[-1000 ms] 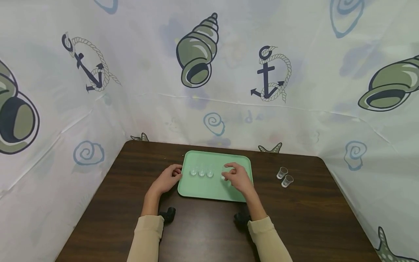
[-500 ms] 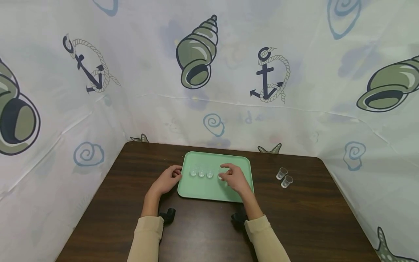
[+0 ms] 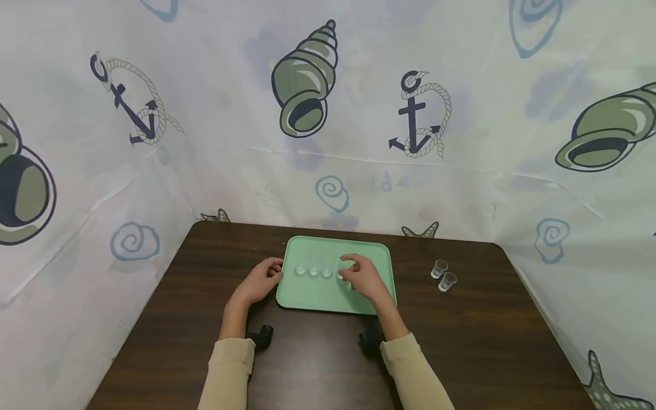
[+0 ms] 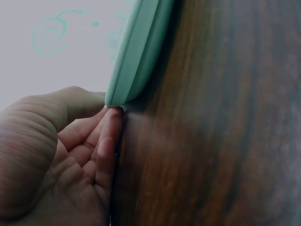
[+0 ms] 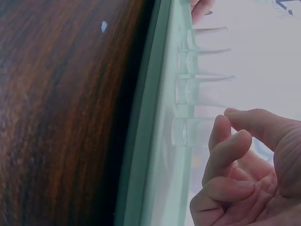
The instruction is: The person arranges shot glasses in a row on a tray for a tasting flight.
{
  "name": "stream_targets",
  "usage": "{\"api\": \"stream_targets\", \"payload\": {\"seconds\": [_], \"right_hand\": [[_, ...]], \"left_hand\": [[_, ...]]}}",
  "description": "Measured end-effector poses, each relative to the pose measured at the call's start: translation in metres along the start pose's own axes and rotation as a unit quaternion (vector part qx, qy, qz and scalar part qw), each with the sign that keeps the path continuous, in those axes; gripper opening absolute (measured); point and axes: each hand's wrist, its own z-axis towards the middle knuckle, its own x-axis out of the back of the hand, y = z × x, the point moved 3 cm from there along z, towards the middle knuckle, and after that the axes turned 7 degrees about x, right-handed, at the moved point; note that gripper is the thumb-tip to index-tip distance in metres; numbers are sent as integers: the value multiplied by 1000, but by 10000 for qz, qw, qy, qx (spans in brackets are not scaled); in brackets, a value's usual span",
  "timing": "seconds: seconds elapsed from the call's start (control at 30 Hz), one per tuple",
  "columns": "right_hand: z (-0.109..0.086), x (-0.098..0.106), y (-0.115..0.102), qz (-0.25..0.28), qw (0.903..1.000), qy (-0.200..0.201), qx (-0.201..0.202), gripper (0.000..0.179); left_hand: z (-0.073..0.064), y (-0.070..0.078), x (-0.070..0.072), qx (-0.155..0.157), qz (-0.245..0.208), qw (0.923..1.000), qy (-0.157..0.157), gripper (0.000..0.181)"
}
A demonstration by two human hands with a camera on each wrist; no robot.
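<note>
A light green tray (image 3: 318, 296) lies on the dark wooden table. Three small clear cups stand upright on it in a row, among them the middle cup (image 3: 314, 270). My right hand (image 3: 365, 277) pinches a fourth clear cup (image 5: 188, 132) near its rim with thumb and fingers, at the right end of the row. In the right wrist view that cup's base is right at the tray's surface. My left hand (image 3: 261, 281) holds the tray's left edge, thumb at the rim and fingers curled beside it, as the left wrist view shows.
Two more clear cups, a rear one (image 3: 439, 269) and a front one (image 3: 447, 281), are on the table (image 3: 487, 319) right of the tray. A white curtain (image 3: 220, 114) printed with shells and anchors surrounds the table's back and sides.
My right hand has moved left over the tray with the clear cup, bringing it closer to the row of three. The left hand has stayed at the tray's edge.
</note>
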Motion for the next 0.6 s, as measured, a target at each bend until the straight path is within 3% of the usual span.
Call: {"api": "stream_targets", "payload": {"seconds": [0.6], "right_hand": [[3, -4, 0, -11, 10000, 19, 14, 44]], "left_hand": [[-1, 1, 0, 59, 21, 10000, 5, 48]]}}
